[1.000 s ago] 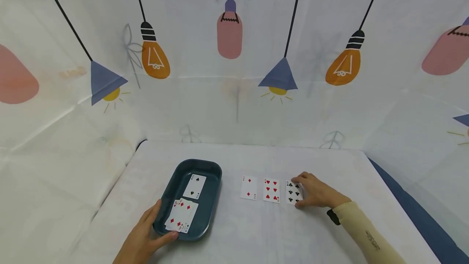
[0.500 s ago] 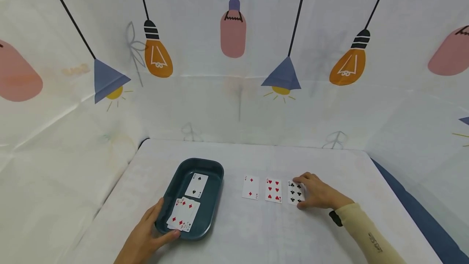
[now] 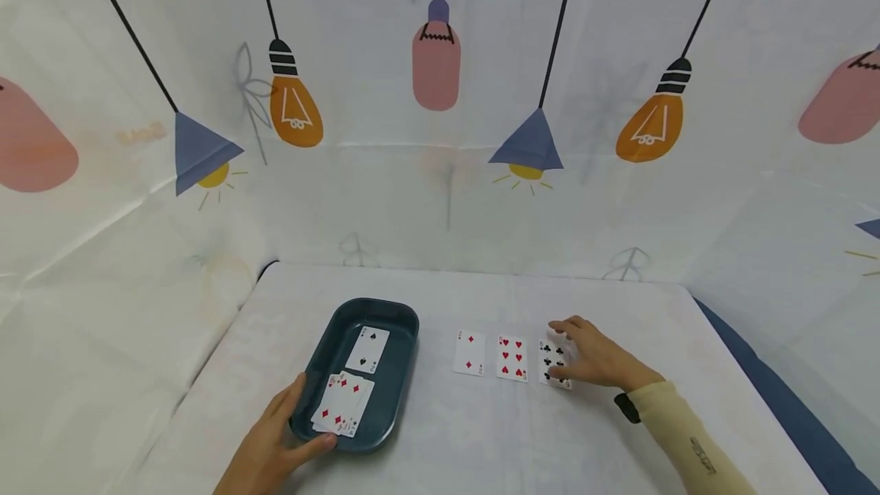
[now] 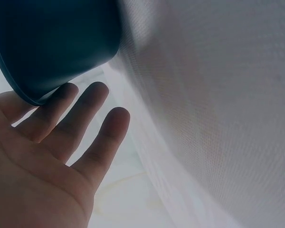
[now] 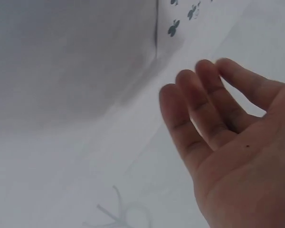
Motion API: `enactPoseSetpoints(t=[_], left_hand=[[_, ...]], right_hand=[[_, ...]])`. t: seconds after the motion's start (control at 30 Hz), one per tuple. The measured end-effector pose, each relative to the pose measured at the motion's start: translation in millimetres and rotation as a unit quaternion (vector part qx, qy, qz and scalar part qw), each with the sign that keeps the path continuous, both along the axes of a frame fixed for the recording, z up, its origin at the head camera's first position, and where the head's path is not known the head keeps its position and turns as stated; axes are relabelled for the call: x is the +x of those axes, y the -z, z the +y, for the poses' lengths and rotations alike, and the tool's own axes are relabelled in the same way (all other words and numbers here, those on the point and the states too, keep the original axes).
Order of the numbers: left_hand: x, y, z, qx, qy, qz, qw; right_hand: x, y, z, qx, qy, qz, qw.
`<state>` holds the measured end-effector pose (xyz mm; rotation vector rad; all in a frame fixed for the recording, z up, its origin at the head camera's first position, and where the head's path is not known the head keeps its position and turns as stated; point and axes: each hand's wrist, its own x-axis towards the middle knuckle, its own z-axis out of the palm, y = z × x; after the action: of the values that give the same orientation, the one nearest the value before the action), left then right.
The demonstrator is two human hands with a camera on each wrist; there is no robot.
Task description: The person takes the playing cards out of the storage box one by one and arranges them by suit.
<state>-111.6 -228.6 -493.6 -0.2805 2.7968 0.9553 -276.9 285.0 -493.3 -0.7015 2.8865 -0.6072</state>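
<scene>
My left hand [image 3: 266, 438] is at the near left corner of a dark teal tray [image 3: 402, 373], fingers along its side and thumb at the near rim. In the left wrist view its fingers [image 4: 92, 156] are fairly straight beside the tray wall. Inside the tray lie a two of spades [image 3: 367, 349] and a small stack of cards topped by a four of diamonds [image 3: 341, 402]. On the right, a six of clubs [image 3: 550, 357] lies face up under my right hand [image 3: 594, 357]. That hand hovers close over the card, fingers relaxed and apart, thumb overlapping the card's lower part.
Left of the six of clubs, a six of hearts [image 3: 512, 359] and a two of diamonds [image 3: 470, 352] lie face up in the same row. All rest on a white-covered table [image 3: 481, 441]. Behind stands a white cloth backdrop [image 3: 371, 197] printed with lamps.
My right hand has let go of the six of clubs' edges and risen a little, its thumb shifting over the card. The left hand stays at the tray; the view shifts slightly.
</scene>
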Motion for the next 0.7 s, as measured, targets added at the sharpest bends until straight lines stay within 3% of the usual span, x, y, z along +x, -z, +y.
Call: enactPoseSetpoints(t=[0.3,0.7], left_hand=[[-1.6,1.0,-0.6,-0.004,-0.003,0.007,1.0],[-0.4,-0.9,0.4,-0.015,0.001,0.011,0.9998]], right_hand=[[1.2,-4.0,-23.3,-0.063,0.014,0.013,0.998],[12.3,-15.0,-78.9,-0.133,0.01,0.029,0.991]])
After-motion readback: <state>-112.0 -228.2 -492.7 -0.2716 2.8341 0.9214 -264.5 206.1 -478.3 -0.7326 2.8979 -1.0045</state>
